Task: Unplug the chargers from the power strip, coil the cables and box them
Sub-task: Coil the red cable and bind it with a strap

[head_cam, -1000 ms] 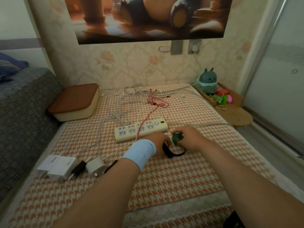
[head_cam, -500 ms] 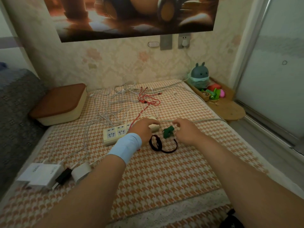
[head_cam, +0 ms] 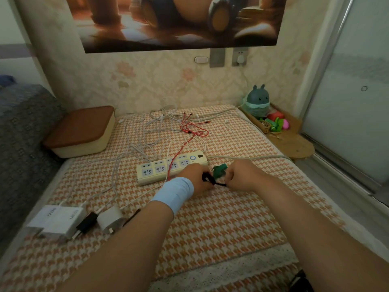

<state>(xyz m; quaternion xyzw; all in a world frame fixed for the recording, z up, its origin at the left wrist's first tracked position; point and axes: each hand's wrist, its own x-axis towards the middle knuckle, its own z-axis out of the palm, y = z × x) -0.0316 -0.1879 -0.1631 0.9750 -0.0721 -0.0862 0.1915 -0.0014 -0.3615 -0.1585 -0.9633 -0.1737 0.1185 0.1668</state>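
A cream power strip lies on the checked bedspread with empty sockets and a red cable trailing across it. Just in front of its right end, my left hand and my right hand meet, each with curled fingers pinching a thin black cable bunched between them. A small green piece sits at my right hand's fingertips. White chargers, a round white charger and a black plug lie unplugged at the front left. The cream box with a brown lid stands shut at the back left.
A tangle of white cables spreads behind the strip toward the wall. A grey sofa side borders the left. A toy figure and small bits sit on a wooden shelf at the right, beside a glass door.
My left hand left the end of the power strip and joined my right hand. The black cable, lying in loops on the bedspread before, is now pinched between both hands.
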